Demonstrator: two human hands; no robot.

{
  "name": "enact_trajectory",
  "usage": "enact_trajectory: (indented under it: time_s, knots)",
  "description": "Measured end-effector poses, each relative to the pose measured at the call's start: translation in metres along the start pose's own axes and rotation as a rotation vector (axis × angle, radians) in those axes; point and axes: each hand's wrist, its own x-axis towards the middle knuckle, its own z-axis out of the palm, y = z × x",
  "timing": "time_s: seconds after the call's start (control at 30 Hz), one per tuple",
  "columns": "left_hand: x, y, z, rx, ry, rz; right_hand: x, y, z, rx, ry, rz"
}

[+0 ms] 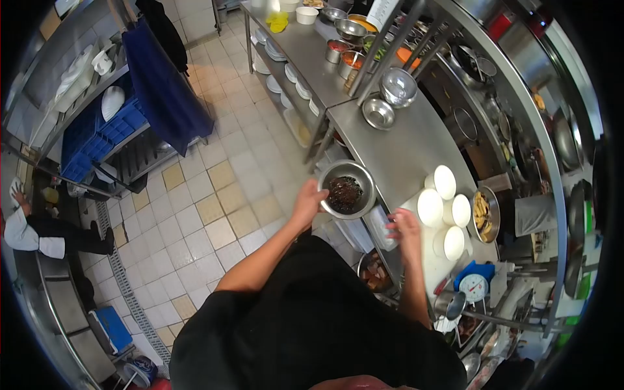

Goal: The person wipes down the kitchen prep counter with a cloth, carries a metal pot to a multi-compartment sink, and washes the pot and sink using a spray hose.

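One steel bowl (367,186) of dark contents (344,194), mid-frame — left hand (307,204) pinching its rim, best kept level against spilling; right hand (407,229) half-curled near white tubs (430,208) — cannot tell if it grips anything.

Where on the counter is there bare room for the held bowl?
For the dark-filled bowl, bare counter lies between the metal bowl pair and the four white tubs. It is crowded beside the tubs, by the basin of yellow pieces and the dial scale.
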Motion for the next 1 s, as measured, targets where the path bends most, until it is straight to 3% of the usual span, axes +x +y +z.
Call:
enact_trajectory:
  time_s: [0.07, 0.27, 0.57, 0.8, 0.93, 1.0]
  knots:
    - [0.023, 0.007, -0.015, -0.045, 0.048, 0.029, 0.038, 0.018, 0.049, 0.203, -0.178, 0.170]
    - [0.095, 0.051, -0.073, 0.007, 0.190, 0.013, 0.144, 0.028, 0.162, 0.531, -0.482, 0.291]
    - [0.222, 0.136, -0.128, 0.064, 0.240, -0.005, 0.285, -0.022, 0.275, 0.524, -0.540, 0.284]
    - [0.328, 0.200, -0.185, -0.076, 0.055, -0.052, 0.404, -0.035, 0.337, 0.428, -0.368, 0.174]
    - [0.417, 0.163, -0.302, 0.392, 0.035, -0.162, 0.447, -0.057, 0.364, 0.433, -0.171, 0.130]
    - [0.444, 0.173, -0.325, 0.480, 0.014, -0.229, 0.464, -0.055, 0.375, 0.477, -0.096, 0.111]
